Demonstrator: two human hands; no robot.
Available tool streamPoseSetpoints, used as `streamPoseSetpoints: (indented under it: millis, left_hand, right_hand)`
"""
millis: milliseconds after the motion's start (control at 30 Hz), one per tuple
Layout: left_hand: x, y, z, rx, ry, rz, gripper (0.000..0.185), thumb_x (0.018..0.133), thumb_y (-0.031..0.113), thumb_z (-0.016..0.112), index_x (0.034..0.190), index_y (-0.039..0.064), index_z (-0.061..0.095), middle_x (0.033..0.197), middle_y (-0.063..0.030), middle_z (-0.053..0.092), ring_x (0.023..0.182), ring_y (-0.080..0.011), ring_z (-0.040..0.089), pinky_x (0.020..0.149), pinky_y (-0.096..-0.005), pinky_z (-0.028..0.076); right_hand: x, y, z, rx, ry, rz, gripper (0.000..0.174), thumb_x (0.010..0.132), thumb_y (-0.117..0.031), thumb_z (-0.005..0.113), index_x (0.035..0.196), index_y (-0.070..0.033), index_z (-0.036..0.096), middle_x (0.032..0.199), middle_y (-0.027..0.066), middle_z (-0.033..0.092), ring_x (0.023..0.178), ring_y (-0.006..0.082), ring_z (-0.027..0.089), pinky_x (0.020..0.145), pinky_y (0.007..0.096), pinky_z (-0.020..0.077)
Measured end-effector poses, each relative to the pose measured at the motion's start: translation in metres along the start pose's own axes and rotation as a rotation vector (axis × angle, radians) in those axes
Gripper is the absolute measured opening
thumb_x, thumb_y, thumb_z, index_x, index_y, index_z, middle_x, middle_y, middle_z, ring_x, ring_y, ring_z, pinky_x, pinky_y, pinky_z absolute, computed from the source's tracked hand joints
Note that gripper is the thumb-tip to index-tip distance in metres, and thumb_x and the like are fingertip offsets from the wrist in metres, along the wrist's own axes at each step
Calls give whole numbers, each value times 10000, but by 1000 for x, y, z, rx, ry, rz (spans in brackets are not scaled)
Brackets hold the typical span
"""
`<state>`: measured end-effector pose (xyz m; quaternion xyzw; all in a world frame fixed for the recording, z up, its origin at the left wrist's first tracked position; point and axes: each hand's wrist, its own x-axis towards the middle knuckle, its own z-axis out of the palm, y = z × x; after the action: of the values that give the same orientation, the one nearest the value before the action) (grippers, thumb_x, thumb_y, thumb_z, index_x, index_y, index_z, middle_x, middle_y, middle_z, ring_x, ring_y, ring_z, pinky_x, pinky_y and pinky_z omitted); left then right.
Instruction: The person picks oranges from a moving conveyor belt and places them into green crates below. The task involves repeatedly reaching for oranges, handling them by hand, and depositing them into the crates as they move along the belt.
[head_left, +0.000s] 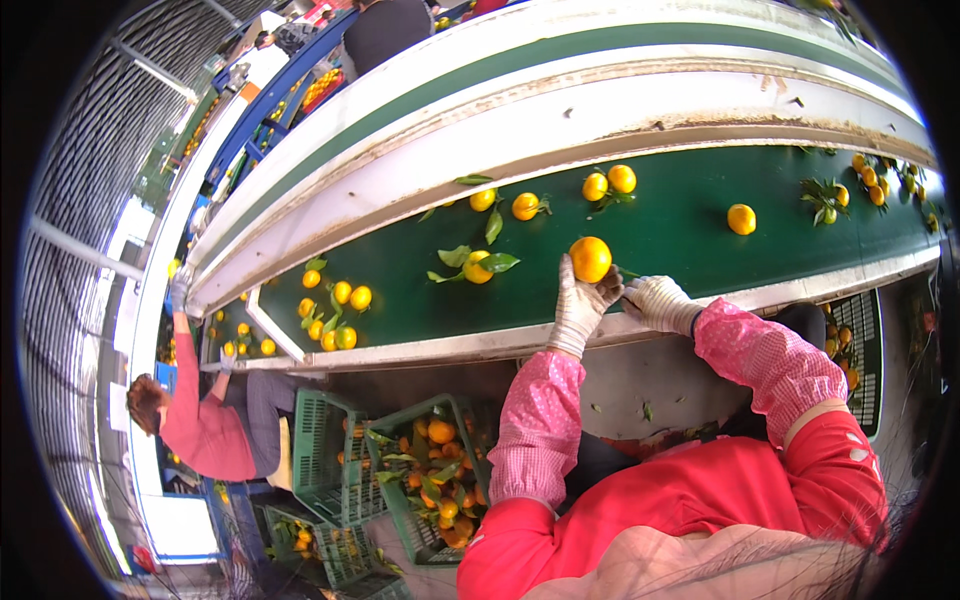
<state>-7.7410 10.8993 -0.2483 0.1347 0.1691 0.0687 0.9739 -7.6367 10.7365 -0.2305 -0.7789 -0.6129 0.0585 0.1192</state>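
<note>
My left hand (583, 304), in a striped knit glove, holds an orange citrus fruit (590, 259) over the near edge of a green conveyor belt (667, 262). Just right of it is my right hand (660, 303), gloved too, its fingers drawn together beside a thin green leaf or stem near the fruit; what they grip is hidden. On the belt lie several loose citrus fruits, among them one with leaves (478, 267) to the left, a pair (608, 182) at the far side and a single fruit (741, 219) to the right.
Below the belt at left stands a green plastic crate (405, 517) of leafy citrus, with another crate (304, 442) beside it. A black crate (870, 360) with fruit is at the right. A co-worker (210, 435) sits at the far left. The belt's pale rail (450, 349) runs before me.
</note>
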Motion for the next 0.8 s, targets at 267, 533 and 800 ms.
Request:
streamPoseSetpoints:
  millis: [267,533,800]
  left_hand:
    - [1,-10,7,-27,34,121,601,880,380,728,1323,62,475,1214,-191,579,996,-350,635,845,-468,586]
    - [-17,17,11,-178,-39,87,637,874,579,651,1268,98,511,1135,-169,614,950,-335,645,788,-471,593]
    - [-30,102,-21,-507,10,648,652,820,586,711,1182,64,563,1080,-144,651,947,-312,655,855,-447,588]
  right_hand:
    - [5,4,8,70,-30,-10,213,890,-257,568,881,-58,643,877,112,660,842,340,665,736,440,546]
    - [40,-9,17,206,116,-55,279,860,-216,630,1120,-117,612,1077,146,642,963,364,642,791,462,539]
    - [185,30,41,567,238,84,412,916,-189,636,1322,-189,567,1379,162,517,1129,360,621,951,430,526]
